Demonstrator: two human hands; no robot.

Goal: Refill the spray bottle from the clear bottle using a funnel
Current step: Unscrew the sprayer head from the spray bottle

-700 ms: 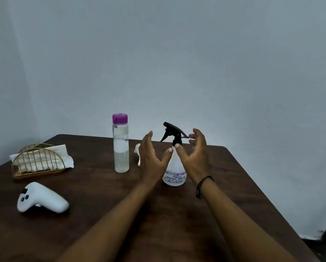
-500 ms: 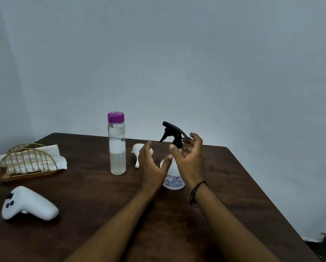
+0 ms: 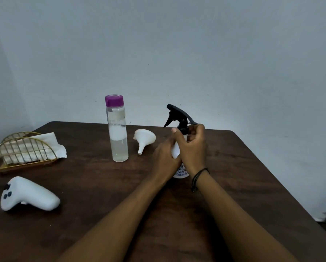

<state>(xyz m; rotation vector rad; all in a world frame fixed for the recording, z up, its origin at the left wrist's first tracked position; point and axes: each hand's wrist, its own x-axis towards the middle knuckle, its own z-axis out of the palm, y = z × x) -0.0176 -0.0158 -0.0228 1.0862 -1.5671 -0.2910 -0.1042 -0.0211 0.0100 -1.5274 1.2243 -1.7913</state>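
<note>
1. dark wood table against a plain grey-blue wall carries the whole scene, and both hands meet at the spray bottle near its middle.
2. a moment ago the two hands hovered either side of the bottle with fingers spread; now they have closed on it. the left hand wraps the white body low down, and the right hand curls its fingers round the neck just under the black trigger head.
3. that change reads as the start of unscrewing: the left hand steadies while the right is placed to twist the collar. the head is on, so the bottle is not yet open for filling.
4. the bottle stands upright on the table, its printed label partly hidden behind the wrists.
5. just left of the hands, the white funnel lies on its side, spout toward the person, touched by nothing.
6. further left stands the clear bottle, upright, purple cap on, and partly filled with liquid; it too needs opening before any pour.
7. well apart at the left edge sit a gold wire holder with white napkins and a white handheld controller; neither is in the way.
8. nothing blocks the work. the likely risk is the trigger head's dip tube dragging drips across the table once lifted out.
</note>
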